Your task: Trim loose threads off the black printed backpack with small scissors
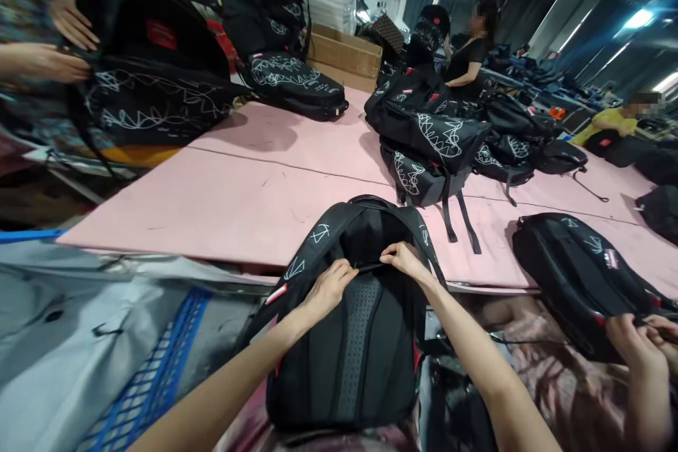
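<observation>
A black backpack (365, 339) with white line drawings lies back-panel up at the near edge of the pink table (254, 191), its top opening facing away from me. My left hand (329, 287) is closed on the rim of that opening. My right hand (405, 259) pinches the same rim just to the right, at the zipper line. Both hands meet over the perforated back padding. What exactly the fingertips hold is too small to make out.
A pile of matching black backpacks (439, 145) sits mid-table. Another person's hands (638, 349) work on a backpack (577, 275) at the right. A person at far left holds a backpack (153, 63). A cardboard box (344, 53) stands behind. Grey sacking (79, 339) lies at lower left.
</observation>
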A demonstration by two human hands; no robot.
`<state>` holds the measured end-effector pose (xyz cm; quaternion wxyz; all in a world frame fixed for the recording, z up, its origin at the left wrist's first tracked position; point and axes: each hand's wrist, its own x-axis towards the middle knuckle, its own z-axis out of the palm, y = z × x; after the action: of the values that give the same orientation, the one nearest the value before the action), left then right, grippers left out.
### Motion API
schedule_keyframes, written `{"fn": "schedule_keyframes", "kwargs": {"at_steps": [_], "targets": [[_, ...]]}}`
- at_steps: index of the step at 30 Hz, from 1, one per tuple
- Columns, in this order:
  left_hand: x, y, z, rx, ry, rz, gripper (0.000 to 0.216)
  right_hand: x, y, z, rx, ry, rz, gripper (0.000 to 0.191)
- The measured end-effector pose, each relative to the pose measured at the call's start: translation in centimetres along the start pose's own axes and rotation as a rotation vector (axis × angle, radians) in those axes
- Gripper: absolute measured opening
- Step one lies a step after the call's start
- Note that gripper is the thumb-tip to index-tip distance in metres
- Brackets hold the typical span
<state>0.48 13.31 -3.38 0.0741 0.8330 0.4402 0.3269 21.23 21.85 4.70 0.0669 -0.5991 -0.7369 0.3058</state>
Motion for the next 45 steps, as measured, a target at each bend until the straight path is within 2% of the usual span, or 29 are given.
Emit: {"fn": "schedule_keyframes", "kwargs": {"at_steps": [3, 8, 18, 23, 26, 29, 32, 36, 38, 41, 45], "targets": [[-0.6, -0.4, 0.4, -0.002, -0.007, 0.049, 0.040, 0.3, -0.4, 0.5, -0.056, -0.020, 0.012, 0.017], [-0.6, -0.6, 0.7, 0.005, 0.022, 0.046, 0.038, 0.9, -0.8, 1.4, -0.127, -0.051, 0.028, 0.020], [-0.4, -0.7, 0.7, 0.019, 0.042, 0.043, 0.037, 1.7, -1.3, 1.1, -0.146, -0.103, -0.013, 0.014], [-0.3, -0.6, 0.8, 0.018, 0.064, 0.051, 0.034, 2.0, -1.2, 2.4, -0.068, -0.051, 0.001, 0.018], [-0.2, -0.5, 0.7, 0.008, 0.061, 0.037, 0.033, 2.2, -0.6, 2.3, 0.000, 0.007, 0.019, 0.027], [0.0, -0.3, 0.3, -0.023, 0.048, -0.002, 0.030, 2.3, -0.1, 1.8, 0.030, 0.034, 0.032, 0.024], [1.0, 0.0, -0.4, 0.004, -0.032, -0.086, 0.028, 2.4, 0.2, 1.5, 0.035, 0.049, 0.049, 0.022], [4.4, 0.2, -1.3, 0.171, -0.325, -0.326, 0.035, 2.4, 0.2, 1.5, 0.014, 0.065, 0.070, 0.023], [6.3, 0.0, -1.4, 0.208, -0.431, -0.376, 0.035, 2.2, 0.0, 1.3, -0.007, 0.066, 0.080, 0.023], [8.2, -0.6, -1.2, 0.220, -0.504, -0.410, 0.021, 1.7, -0.3, 1.1, -0.031, 0.052, 0.089, 0.022], [8.4, -0.8, -0.8, 0.252, -0.538, -0.441, 0.024, 1.2, -0.8, 0.8, -0.040, 0.008, 0.088, 0.021]]}}
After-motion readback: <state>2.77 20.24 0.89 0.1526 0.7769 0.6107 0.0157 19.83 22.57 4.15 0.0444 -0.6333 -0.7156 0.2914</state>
